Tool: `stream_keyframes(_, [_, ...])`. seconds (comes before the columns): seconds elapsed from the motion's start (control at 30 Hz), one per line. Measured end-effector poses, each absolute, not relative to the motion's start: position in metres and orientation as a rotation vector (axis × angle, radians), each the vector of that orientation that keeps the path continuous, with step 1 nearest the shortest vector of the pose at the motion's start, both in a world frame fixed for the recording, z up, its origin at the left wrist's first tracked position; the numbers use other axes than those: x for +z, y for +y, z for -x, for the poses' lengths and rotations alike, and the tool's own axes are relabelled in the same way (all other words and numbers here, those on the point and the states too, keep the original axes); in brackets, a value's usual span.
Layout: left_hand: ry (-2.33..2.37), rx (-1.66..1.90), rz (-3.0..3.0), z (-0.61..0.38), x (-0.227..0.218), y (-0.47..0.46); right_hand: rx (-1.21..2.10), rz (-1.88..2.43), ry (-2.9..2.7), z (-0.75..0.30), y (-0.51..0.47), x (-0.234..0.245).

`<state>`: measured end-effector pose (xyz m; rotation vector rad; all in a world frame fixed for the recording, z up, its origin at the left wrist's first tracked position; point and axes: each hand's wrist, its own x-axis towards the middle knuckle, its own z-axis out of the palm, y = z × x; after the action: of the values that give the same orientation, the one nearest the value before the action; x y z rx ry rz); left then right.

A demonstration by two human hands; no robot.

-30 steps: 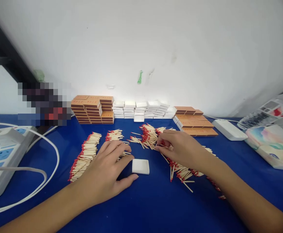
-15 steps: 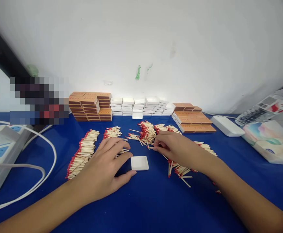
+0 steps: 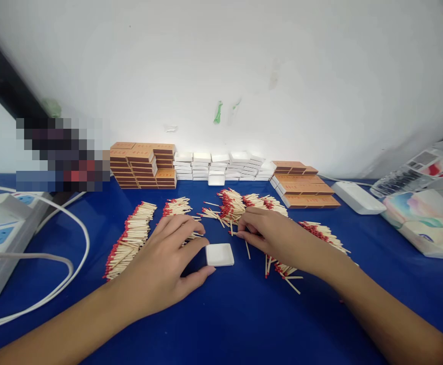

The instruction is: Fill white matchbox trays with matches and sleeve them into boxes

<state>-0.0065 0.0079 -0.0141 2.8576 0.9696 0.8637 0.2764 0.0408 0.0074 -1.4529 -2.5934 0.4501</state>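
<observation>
An open white matchbox tray (image 3: pixel 220 254) lies on the blue tabletop in front of me. My left hand (image 3: pixel 171 253) rests at its left end, thumb and index finger at the two corners; the other fingers reach over a pile of matches (image 3: pixel 177 207). To the right, my right hand (image 3: pixel 265 230) is pinched on a match (image 3: pixel 234 233) whose red head points left. The fingers partly cover the heap of red-headed matches (image 3: pixel 231 205) behind. One loose match (image 3: pixel 248 250) lies just below that hand, and more matches (image 3: pixel 322 233) spread under and beyond the wrist.
Brown matchboxes (image 3: pixel 141 165) are stacked by the wall at left, with others (image 3: pixel 307 187) at right. White trays (image 3: pixel 219 165) stand piled between them. A power strip (image 3: pixel 4 233) with white cables is at left; a white box (image 3: pixel 358 196) and tissue pack (image 3: pixel 422 220) at right.
My right hand has shifted slightly, and a loose match now shows below it. My left hand stays at the tray. The view has moved a little.
</observation>
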Motion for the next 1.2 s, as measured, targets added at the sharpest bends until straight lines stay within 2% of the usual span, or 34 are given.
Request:
stream_keyframes(0.37, [1.031, 0.919, -2.860, 0.008, -0.016, 0.010, 0.416, 1.307, -2.498, -0.269, 0.029, 0.013])
stream_keyframes(0.7, [0.958, 0.966, -2.884, 0.003, -0.010, 0.006, 0.277, 1.216, -2.659, -0.240, 0.003, 0.008])
stream_keyframes(0.83, [0.930, 0.951, -2.928, 0.002, -0.008, 0.004, 0.366, 1.213, -2.634, -0.243, 0.004, 0.014])
stream_keyframes(1.03, [0.954, 0.980, -2.898, 0.003, -0.008, 0.003, 0.261, 1.661, -2.423, -0.275, 0.022, 0.029])
stream_keyframes(1.2, [0.936, 1.000, -2.874, 0.001, -0.009, 0.002, 0.380, 1.871, -2.497, -0.275, 0.020, 0.025])
